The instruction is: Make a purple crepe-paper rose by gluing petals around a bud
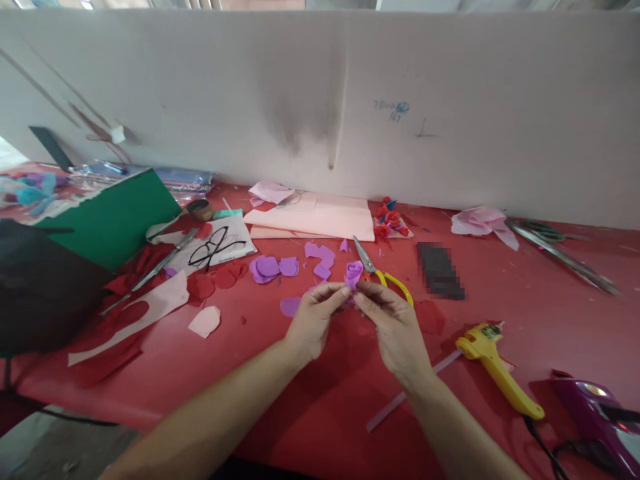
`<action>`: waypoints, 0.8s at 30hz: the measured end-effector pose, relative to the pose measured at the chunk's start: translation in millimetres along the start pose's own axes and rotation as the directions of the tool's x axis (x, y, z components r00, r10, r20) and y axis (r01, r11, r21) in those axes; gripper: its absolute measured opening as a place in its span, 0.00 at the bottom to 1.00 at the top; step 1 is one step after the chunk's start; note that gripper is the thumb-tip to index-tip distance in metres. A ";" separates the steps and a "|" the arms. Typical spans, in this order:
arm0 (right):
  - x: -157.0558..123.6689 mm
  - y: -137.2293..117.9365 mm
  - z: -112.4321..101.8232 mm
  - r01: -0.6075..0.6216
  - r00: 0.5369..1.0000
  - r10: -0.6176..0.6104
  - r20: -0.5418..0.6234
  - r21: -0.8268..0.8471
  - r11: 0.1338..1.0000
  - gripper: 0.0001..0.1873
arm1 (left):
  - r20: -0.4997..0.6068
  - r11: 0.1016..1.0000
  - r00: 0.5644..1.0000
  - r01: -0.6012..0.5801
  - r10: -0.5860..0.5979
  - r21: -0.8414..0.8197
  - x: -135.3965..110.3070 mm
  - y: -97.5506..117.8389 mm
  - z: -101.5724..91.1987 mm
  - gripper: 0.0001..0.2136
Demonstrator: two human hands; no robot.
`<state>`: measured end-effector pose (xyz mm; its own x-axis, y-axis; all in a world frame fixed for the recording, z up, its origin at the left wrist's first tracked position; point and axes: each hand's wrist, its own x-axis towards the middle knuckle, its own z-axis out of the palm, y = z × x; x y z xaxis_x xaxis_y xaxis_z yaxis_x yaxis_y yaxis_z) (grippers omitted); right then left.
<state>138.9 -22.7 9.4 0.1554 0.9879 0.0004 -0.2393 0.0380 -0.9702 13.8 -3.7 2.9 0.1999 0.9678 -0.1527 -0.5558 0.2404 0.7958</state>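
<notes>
Rosebud of purple petals (354, 272) sits pinched between left hand (315, 320) and right hand (395, 327), probably so it cannot unroll.

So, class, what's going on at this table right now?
A person holds a small rolled purple paper bud between the fingertips of the left hand and the right hand, just above the red table. Loose purple petals lie behind the hands. Yellow-handled scissors rest just past the bud, and a yellow glue gun lies to the right, untouched.
</notes>
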 end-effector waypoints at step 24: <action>-5.5 -13.7 -6.2 0.381 0.923 -0.336 0.188 -0.310 0.871 0.04 | 0.125 0.943 0.966 -0.249 0.226 0.219 -5.6 2.9 -3.7 0.05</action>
<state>147.2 -29.6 21.1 0.0434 0.9271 0.3724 0.1480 0.3626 -0.9201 8.1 -8.1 3.9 0.1682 0.9801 0.1050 -0.3974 -0.0301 0.9172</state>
